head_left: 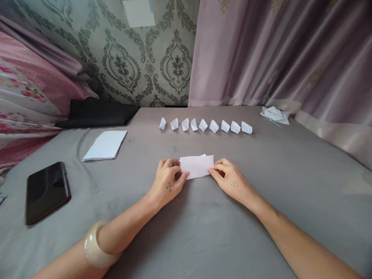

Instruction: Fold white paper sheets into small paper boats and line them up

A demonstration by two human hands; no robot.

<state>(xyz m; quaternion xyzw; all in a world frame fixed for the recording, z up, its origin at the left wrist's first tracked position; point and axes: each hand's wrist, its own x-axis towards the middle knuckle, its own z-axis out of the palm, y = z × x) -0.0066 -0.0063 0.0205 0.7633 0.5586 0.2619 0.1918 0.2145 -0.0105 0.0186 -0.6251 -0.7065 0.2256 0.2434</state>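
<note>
A white sheet of paper (197,166), folded over into a narrow rectangle, is held up between my two hands just above the grey cloth. My left hand (169,179) pinches its left end, thumb in front and fingers behind. At the right end, my right hand (229,179) grips the lower corner in the same way. A bit of another layer peeks out behind the top edge. Beyond the hands, several small folded paper boats (202,125) stand in a row across the cloth.
A stack of white paper (105,145) lies left of my hands, with a dark phone (48,193) nearer. Black folded fabric (100,112) rests at the back left. Crumpled white paper (275,114) lies at the back right, beside a thin stick. Curtains (247,54) hang behind.
</note>
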